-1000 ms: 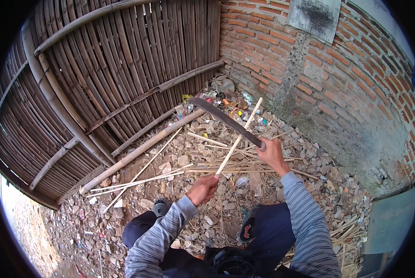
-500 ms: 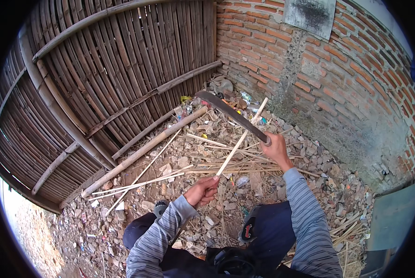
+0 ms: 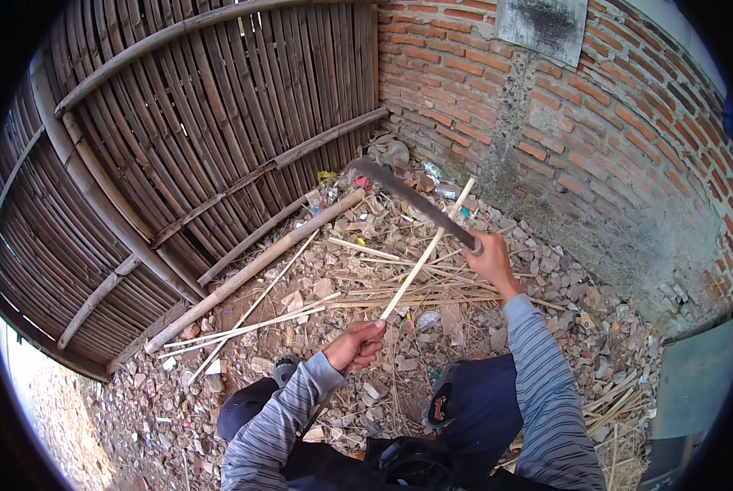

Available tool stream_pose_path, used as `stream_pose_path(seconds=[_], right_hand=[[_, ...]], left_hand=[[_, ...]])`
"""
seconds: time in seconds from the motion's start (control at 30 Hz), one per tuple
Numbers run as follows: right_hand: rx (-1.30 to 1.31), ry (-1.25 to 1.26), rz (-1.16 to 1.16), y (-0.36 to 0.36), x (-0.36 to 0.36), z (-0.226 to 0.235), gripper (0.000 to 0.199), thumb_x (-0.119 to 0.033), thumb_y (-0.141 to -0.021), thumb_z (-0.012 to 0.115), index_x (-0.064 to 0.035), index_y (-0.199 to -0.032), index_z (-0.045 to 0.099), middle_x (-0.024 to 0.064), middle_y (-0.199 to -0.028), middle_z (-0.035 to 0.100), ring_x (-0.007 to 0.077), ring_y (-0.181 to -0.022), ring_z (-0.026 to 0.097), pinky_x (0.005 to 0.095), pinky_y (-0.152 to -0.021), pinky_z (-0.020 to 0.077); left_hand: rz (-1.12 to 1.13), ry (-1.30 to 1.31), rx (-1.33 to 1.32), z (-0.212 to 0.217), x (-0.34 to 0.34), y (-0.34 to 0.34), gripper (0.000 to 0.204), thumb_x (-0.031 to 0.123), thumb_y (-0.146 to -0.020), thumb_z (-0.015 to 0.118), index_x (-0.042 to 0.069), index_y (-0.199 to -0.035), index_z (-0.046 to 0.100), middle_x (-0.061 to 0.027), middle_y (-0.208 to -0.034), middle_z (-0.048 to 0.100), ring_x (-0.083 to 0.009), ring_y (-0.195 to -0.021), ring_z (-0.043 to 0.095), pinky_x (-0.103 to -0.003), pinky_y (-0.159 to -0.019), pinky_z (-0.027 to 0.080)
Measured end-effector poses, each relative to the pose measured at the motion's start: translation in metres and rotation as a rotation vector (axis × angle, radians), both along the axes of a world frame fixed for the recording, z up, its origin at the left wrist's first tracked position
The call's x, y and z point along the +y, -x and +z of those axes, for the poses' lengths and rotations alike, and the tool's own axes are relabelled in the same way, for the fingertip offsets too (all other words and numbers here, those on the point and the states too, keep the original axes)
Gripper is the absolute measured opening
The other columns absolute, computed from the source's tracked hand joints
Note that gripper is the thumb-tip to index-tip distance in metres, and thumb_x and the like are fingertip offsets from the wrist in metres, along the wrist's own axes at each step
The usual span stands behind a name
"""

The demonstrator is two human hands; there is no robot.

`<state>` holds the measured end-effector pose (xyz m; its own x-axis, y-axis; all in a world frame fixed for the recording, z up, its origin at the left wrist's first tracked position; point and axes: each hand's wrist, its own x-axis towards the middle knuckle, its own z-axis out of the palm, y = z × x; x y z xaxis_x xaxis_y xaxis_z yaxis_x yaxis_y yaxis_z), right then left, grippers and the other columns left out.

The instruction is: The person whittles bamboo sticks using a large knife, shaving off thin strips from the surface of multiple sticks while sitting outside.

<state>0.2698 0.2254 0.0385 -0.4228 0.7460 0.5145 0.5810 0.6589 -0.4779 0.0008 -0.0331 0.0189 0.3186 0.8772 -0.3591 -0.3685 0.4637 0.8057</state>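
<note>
Take the held bamboo strip (image 3: 420, 262) as the landmark: a pale, straight, narrow length whose long axis slants from its near end away and to the right, its far tip toward the brick wall (image 3: 604, 155). The person's left hand (image 3: 357, 347) is at that near end, thumb and fingers pinching it; whether more of the strip runs on beneath the wrist, I cannot tell. The right hand (image 3: 491, 262) is to the right of the strip, apart from it, its fingers wrapped around the grip of a machete (image 3: 416, 201).

The key relation is how these 2 long things cross. The dark blade, slightly blurred, runs from the right hand over the strip toward the far left, its curved tip ending well to the strip's left. Together the 2 axes form an X, with the crossing nearer the strip's far tip than the left hand, and nearer the machete's grip than its point. Whether the blade touches the strip or hangs above it, I cannot tell. The left hand is plainly the nearer of the 2 to the strip.

Below the strip, loose bamboo slats (image 3: 465, 299) lie roughly crosswise on the rubble; to its left, 1 thick bamboo pole (image 3: 256, 270) slants along the ground.
</note>
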Motion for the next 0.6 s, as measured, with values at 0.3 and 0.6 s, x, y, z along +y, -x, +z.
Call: stream_pose_path(seconds=[0.3, 0.6], right_hand=[[-0.116, -0.073, 0.01, 0.016, -0.018, -0.001, 0.031, -0.017, -0.075, 0.078, -0.0058, -0.103, 0.076, 0.0163, -0.073, 0.072, 0.0357, -0.068, 0.072, 0.0448, -0.064, 0.0574], [-0.011, -0.155, -0.124, -0.003, 0.023, -0.013, 0.017, -0.018, -0.074, 0.075, -0.006, -0.084, 0.07, 0.0184, -0.069, 0.068, 0.0359, -0.061, 0.068, 0.0454, -0.06, 0.0532]], left_hand=[[0.017, 0.023, 0.056, -0.012, 0.004, 0.002, 0.04, 0.04, -0.112, 0.046, 0.018, -0.079, 0.038, 0.0075, -0.058, 0.026, -0.0051, -0.042, 0.02, -0.026, -0.038, 0.015], [-0.027, 0.01, 0.044, -0.009, -0.019, 0.012, 0.041, 0.041, -0.113, 0.043, 0.018, -0.079, 0.038, 0.0077, -0.059, 0.026, -0.0051, -0.044, 0.022, -0.026, -0.039, 0.016]])
